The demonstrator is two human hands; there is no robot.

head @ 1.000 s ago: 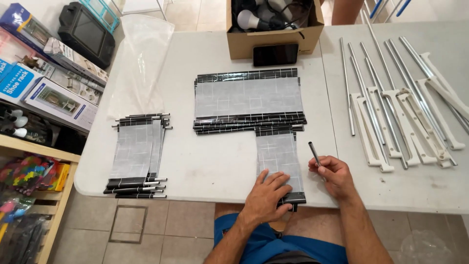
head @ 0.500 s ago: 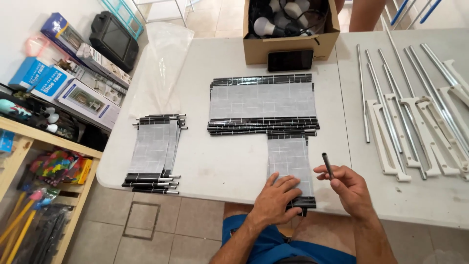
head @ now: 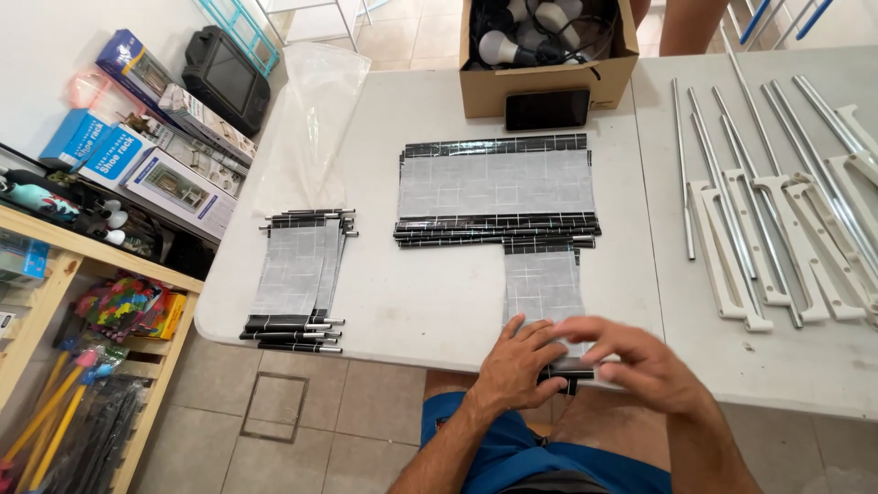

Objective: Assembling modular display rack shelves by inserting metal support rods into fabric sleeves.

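Head view shows us both hands at the lower centre of the frame, meeting over the near end of a narrow grey fabric panel (head: 543, 285) that lies on the white table (head: 430, 302). Our left hand (head: 514, 364) rests flat, fingers spread and released, on the panel's lower left corner. Our right hand (head: 640, 364) crosses in from the lower right, blurred, its fingers reaching leftward above the black rod end (head: 569, 370) at the panel's near edge; we cannot tell whether it is clenched on anything. The panel's long axis runs up and down the frame, away from our body, its far end touching the wide stack of grey panels (head: 497, 187) at the centre. That black rod lies crosswise, left to right, directly beneath the fingertips of both hands, so each is about equally near, the left pressing, the right hovering over it. Well apart at the left sits another pile of narrow panels (head: 297, 270). White plastic side frames (head: 745, 242) and metal tubes (head: 686, 165) lie at the right, and a cardboard box (head: 547, 57) with a dark phone (head: 547, 108) stands at top centre.
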